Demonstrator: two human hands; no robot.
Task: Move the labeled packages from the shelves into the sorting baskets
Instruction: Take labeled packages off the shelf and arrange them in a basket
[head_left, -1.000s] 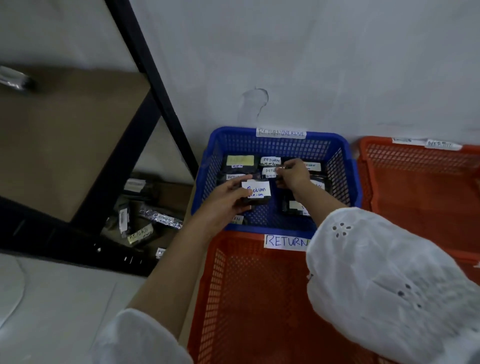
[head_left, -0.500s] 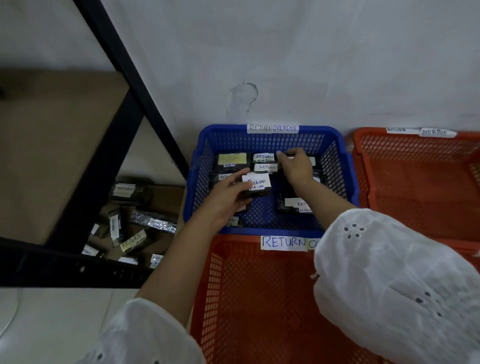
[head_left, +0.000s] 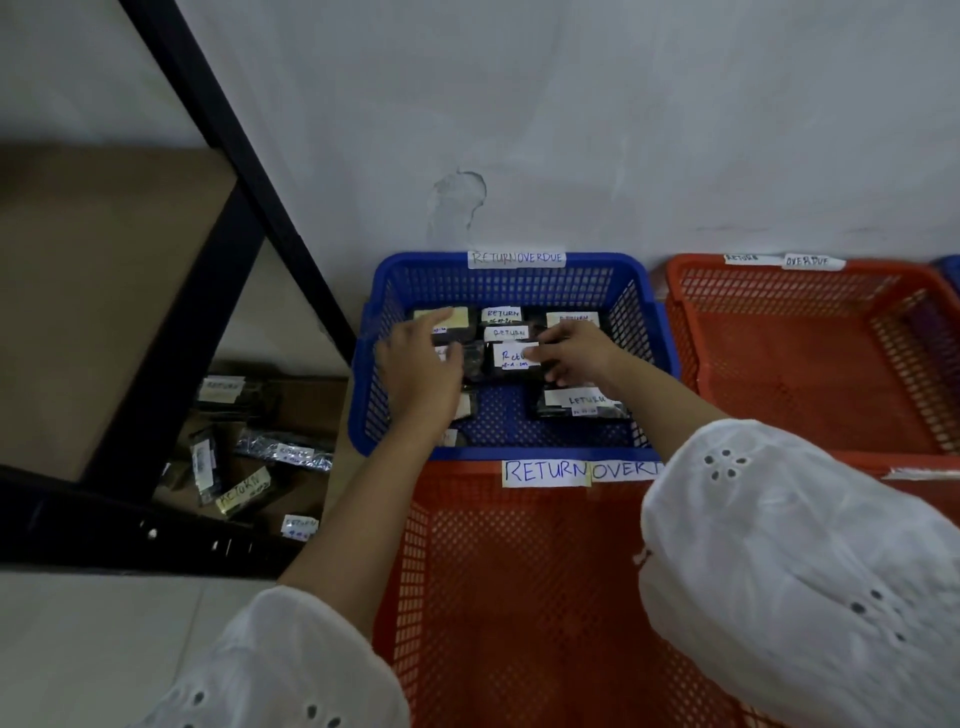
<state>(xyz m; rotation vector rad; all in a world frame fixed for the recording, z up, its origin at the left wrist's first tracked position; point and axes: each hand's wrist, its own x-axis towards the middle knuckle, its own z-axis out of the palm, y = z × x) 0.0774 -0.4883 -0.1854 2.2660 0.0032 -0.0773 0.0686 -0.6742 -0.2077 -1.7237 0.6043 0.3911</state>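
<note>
Reaching: both hands were inside the blue basket (head_left: 511, 275), which stood against the wall (head_left: 571, 130).
Landmark: every place below is given relative to the blue basket.
Left hand (head_left: 421, 374): over the basket's left half, fingers loosely spread and holding nothing, fingertips near the yellow-labelled package (head_left: 457, 318) in the far left corner.
Right hand (head_left: 576, 353): over the basket's middle, fingers curled onto the right edge of the centre package (head_left: 511, 358); whether it pinched the package or only rested on it could not be told.
Centre package: dark, with a white handwritten label, lying flat on the basket floor among the others.
Other packages in the basket: two white-labelled ones marked RETURN (head_left: 503, 314) just behind the centre package, one in the far right corner (head_left: 574, 318), and one near the front right (head_left: 584, 402).
Basket label (head_left: 517, 258): a white strip on the far rim reading RETURN OVERDUE.
Near orange basket (head_left: 519, 597): directly in front of the blue basket, touching its front rim, with its own RETURN OVERDUE label.
Far orange basket (head_left: 810, 364): just beside the blue basket on its right.
Shelf packages (head_left: 249, 467): several more labelled packages lay on the bottom shelf to the left of the blue basket, behind the black shelf frame (head_left: 208, 291).
Sleeves (head_left: 805, 571): white eyelet fabric, in front of the basket.
</note>
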